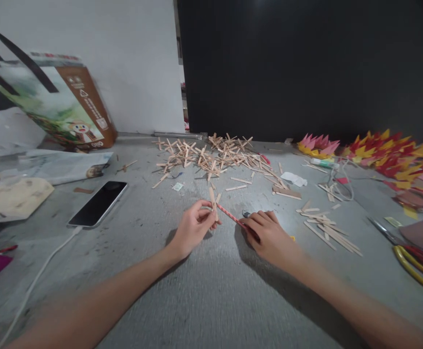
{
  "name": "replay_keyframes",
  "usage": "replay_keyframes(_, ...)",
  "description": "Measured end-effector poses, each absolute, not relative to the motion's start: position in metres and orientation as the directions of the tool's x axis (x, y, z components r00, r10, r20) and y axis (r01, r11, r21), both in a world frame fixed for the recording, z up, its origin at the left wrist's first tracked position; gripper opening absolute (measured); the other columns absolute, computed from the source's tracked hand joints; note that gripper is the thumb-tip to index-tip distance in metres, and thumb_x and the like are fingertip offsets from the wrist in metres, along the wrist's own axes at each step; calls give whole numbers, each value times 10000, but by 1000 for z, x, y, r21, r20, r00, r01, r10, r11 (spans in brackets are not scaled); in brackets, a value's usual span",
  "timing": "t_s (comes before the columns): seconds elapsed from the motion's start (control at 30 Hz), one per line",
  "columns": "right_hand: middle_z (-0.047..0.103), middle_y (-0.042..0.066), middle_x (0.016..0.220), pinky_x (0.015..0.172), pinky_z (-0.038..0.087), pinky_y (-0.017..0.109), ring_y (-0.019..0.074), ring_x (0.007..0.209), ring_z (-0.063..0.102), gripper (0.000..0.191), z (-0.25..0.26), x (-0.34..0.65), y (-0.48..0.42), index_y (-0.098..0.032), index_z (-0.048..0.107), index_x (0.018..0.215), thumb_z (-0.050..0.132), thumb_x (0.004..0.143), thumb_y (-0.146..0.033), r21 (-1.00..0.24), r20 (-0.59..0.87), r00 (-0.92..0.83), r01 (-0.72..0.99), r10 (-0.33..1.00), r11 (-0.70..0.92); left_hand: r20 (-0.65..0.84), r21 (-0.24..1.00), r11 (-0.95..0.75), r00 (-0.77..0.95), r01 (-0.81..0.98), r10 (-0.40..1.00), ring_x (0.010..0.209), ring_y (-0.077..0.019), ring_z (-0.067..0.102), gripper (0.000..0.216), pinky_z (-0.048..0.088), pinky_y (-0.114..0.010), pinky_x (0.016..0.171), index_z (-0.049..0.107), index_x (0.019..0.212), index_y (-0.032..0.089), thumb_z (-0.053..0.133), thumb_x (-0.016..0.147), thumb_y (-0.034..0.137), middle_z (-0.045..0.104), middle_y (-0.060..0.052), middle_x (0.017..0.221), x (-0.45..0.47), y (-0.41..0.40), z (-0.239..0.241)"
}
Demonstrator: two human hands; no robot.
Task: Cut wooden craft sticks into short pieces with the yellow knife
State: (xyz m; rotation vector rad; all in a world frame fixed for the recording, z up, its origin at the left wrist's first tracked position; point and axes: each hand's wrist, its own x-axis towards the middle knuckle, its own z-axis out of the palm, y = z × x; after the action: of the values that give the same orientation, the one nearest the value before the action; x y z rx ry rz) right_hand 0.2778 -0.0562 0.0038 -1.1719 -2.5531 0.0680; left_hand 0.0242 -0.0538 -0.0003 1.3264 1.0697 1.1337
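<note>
My left hand [193, 225] pinches two short wooden craft sticks [213, 199] held upright and crossed, just above the grey table [204, 291]. My right hand [268, 235] is closed round a thin red-and-white striped stick [229, 214], whose far end touches the wooden sticks. A small dark object [246, 214] lies by my right fingers. Both hands are near the table's middle, a hand's width apart.
A heap of glued stick crosses [211, 155] lies behind the hands, loose sticks [328, 230] to the right. A phone [98, 203] with a white cable is at left, a paper bag [58, 104] behind it. Red and yellow paper shapes [389, 152] and scissors [411, 257] sit right.
</note>
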Motion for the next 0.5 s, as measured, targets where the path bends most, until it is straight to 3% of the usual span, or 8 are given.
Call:
replay_keyframes(0.17,722,80,1003,902,363,413,264,980,627,206,2,277,-54,-202,662,1221,555,1054,-256,-165,299,-608,726,736,667,51,997,-57,125,47,991,650,-132,599,269,457,-247,617,572,1067,205,635,958,441,689,9,730,23,-53,0)
replay_keyframes(0.5,717,66,962,895,337,396,238,913,639,203,0,277,-53,-191,643,1193,494,1057,-170,-188,280,-626,707,727,682,68,976,-85,90,201,994,663,-147,573,288,425,-259,601,684,964,198,635,950,481,629,7,723,20,-52,4)
